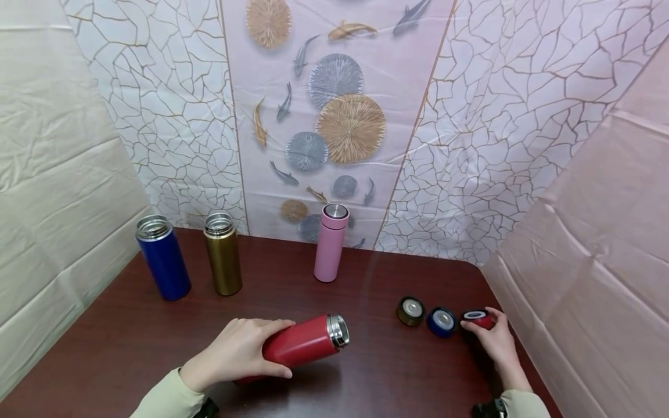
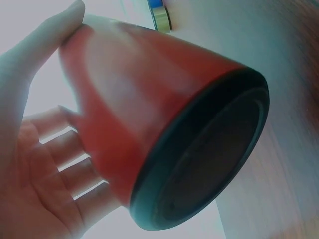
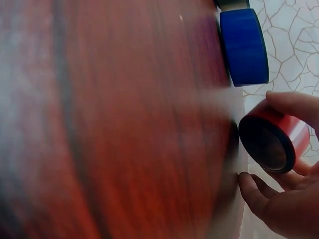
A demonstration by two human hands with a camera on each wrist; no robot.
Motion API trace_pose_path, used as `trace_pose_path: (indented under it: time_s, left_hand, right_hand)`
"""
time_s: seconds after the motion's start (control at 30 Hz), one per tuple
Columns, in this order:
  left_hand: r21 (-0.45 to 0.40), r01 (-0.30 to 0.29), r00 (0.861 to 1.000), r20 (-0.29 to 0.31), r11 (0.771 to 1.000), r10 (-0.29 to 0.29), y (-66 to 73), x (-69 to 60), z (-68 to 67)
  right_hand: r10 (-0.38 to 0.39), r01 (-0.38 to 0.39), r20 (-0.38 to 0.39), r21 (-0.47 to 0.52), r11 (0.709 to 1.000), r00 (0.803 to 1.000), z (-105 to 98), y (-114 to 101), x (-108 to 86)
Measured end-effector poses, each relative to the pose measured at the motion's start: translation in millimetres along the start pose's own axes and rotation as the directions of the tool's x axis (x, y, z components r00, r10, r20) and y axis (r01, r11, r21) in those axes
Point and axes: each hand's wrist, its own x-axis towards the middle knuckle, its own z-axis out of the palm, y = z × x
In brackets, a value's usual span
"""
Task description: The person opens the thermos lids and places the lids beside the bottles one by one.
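Ideally, the left hand point(image 1: 245, 348), wrapped round the tilted red bottle point(image 1: 303, 342) over the table point(image 1: 397, 371), should hold tight, while the right hand point(image 1: 495, 337), well away from it, pinches the red lid point(image 1: 475, 321) without bumping the blue lid point(image 1: 441, 321) just beside.

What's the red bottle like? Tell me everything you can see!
The red bottle has a smooth, shiny red body, a silver, metal-looking neck and a dark base. No lid is on it, so its mouth is open. The left hand grips its body. It is tilted far over, mouth pointing right and slightly up; whether its base touches the table is hard to tell.
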Motion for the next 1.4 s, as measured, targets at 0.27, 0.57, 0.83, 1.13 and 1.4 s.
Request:
trace_pose_path:
  time_s: [0.27,0.57,0.83,1.13,1.4]
  left_hand:
    - [-0.007,0.016,1.000,-0.007,1.000,-0.016,2.4,-3.0,1.8]
    - [-0.021,0.017,1.000,0.009,1.000,-0.017,2.4,-1.8,2.2]
    - [-0.005,0.022,1.000,-0.010,1.000,-0.022,2.2,-1.9,-2.1]
    - [-0.005,0.037,0.999,-0.012,0.999,-0.037,0.4,-1.4,-5.8]
    - [0.011,0.069,0.997,-0.041,0.998,-0.069,-4.9,-3.1,-9.7]
  right_hand:
    - [0.014,-0.009,0.117,-0.044,0.999,0.993,-7.1,-1.2,4.1]
    - [0.020,-0.005,0.155,-0.096,0.995,0.988,-11.0,-0.6,2.5]
    - [0.003,0.010,0.135,-0.099,0.995,0.991,-8.5,-0.1,2.8]
    - [0.006,0.015,0.126,-0.170,0.985,0.992,-10.6,1.1,3.1]
    - [0.019,0.005,0.144,-0.166,0.986,0.989,-11.7,3.7,3.4]
